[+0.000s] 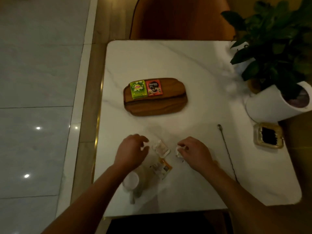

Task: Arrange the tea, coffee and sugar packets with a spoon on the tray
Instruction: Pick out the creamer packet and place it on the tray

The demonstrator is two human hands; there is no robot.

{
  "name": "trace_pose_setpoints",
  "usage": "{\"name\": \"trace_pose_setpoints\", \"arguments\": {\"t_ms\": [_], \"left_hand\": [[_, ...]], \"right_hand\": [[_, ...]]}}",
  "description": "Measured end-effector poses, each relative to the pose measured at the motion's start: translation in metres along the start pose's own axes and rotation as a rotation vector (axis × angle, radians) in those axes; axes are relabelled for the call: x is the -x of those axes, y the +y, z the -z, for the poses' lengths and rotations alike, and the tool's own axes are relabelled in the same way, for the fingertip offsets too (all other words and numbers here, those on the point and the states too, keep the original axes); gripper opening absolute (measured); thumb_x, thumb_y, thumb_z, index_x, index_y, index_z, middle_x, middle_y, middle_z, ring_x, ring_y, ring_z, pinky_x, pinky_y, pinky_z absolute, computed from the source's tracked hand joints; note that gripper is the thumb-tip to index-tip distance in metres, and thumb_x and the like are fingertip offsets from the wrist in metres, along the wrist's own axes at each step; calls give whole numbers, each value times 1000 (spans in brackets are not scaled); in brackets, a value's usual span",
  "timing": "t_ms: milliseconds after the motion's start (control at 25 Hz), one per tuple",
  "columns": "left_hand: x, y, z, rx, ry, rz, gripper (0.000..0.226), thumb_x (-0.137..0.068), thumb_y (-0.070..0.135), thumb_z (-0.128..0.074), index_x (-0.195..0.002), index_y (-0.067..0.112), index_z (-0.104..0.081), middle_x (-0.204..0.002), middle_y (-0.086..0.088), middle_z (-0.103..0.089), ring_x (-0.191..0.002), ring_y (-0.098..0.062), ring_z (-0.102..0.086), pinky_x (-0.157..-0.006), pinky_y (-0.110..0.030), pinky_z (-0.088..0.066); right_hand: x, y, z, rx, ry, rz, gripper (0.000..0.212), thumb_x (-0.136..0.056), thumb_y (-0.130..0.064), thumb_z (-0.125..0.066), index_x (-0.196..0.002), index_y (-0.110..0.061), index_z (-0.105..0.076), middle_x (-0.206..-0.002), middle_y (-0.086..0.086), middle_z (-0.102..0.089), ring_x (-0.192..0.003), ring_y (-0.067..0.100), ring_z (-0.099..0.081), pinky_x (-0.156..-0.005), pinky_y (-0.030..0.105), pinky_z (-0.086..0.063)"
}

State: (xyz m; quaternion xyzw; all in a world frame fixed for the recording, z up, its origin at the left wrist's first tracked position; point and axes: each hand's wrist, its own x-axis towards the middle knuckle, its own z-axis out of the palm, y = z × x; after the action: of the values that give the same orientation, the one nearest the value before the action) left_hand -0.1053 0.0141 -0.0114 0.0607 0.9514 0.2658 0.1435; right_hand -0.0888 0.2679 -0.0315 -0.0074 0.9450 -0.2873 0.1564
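Observation:
A wooden tray [155,105] lies on the white marble table [168,61]. On its left end a green tea packet [138,89] and a red coffee packet [154,87] lie side by side. Nearer me, a pale packet [160,148] and an orange-edged packet [162,167] lie on the table between my hands. My left hand [131,152] hovers just left of the pale packet with curled fingers, holding nothing that shows. My right hand [194,152] pinches a small white packet [178,151]. A long thin spoon [227,149] lies to the right.
A white cup [130,180] stands under my left forearm. A potted plant in a white pot [273,102] fills the right back corner, with a glass ashtray [268,135] in front of it. An orange chair [180,17] stands beyond the table; the floor lies left.

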Motion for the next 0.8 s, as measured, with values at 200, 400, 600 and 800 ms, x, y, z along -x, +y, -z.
{"name": "trace_pose_setpoints", "arguments": {"t_ms": [200,400,600,800], "left_hand": [[12,52,-44,-350,-275,-74,49,-85,54,-65,-118,18,-65,-112,-8,-65,-101,-28,-60,-83,-36,-46],[17,61,-71,-444,-299,-22,58,-76,50,-78,-117,17,-55,-115,-9,-58,-102,-30,-59,-81,-38,-41],[19,65,-82,-420,-265,15,49,-80,33,-77,-118,14,-52,-117,-13,-57,-100,-31,-58,-79,-38,-42],[28,59,-82,-391,-219,11,34,-93,37,-60,-118,14,-55,-118,-11,-57,-105,-30,-54,-84,-39,-44]], "right_hand": [[35,21,-8,115,104,11,32,-82,-16,-70,-114,-16,-67,-114,3,-61,-101,26,-53,-83,38,-50],[41,25,-10,177,147,83,36,-78,-14,-72,-113,-16,-68,-113,2,-62,-98,26,-54,-76,40,-52],[49,43,-5,167,163,-30,33,-80,-15,-70,-113,-18,-67,-114,1,-61,-101,26,-52,-77,40,-52],[84,73,-5,231,170,-231,53,-72,-29,-78,-121,-17,-63,-122,5,-57,-107,31,-51,-86,38,-48]]}}
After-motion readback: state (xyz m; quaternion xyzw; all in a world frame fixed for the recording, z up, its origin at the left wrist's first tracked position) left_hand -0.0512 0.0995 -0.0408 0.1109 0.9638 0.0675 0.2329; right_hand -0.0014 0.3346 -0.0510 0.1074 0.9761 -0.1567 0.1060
